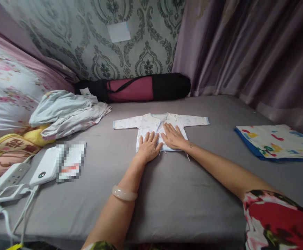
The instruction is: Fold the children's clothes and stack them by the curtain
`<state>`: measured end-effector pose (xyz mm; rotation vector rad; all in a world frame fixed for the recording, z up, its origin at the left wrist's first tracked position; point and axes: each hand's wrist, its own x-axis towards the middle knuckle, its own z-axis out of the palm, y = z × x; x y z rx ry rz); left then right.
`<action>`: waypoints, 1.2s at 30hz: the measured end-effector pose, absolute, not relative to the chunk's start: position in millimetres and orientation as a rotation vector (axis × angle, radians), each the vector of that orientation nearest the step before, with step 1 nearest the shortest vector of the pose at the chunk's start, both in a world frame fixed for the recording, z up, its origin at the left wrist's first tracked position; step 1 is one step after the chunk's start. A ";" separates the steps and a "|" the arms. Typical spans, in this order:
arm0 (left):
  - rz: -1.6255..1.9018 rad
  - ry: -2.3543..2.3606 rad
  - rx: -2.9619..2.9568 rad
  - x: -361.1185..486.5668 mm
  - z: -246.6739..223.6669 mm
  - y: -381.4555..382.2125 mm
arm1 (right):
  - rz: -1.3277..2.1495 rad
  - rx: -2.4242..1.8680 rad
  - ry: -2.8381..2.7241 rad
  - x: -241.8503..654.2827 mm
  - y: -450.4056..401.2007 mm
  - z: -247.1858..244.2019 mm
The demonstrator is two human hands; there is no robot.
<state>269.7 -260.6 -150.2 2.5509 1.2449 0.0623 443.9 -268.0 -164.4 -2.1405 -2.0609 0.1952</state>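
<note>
A small white baby shirt (151, 122) with blue trim lies spread on the grey sheet (187, 194), its two sleeves stretched out to either side. My left hand (149, 147) rests flat on the lower left front of the shirt, fingers spread. Flat on the front, right of the middle, lies my right hand (174, 137), its fingers pointing up and to the left. Neither hand grips the cloth. Thin white ties stick out below the hem. Parts of the shirt's lower front are hidden under both hands.
On the left are rumpled clothes (68, 107), a white power bank (45, 166), a power strip (8, 180) with cables and a yellow plush cushion (16, 149). A folded patterned cloth (278, 140) lies right. A black and maroon long bag (133, 88) lines the wall.
</note>
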 end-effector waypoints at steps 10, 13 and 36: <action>0.117 1.210 2.546 265.1 -145.6 -259.7 | 0.088 -2.344 -1.888 478.3 -224.1 -167.5; 0.212 1.207 2.542 262.0 -147.0 -259.3 | 0.092 -2.298 -1.946 477.1 -236.6 -169.2; 1.132 1.670 1.733 224.8 -154.0 -212.1 | 0.104 -2.036 -2.225 464.7 -366.4 -163.2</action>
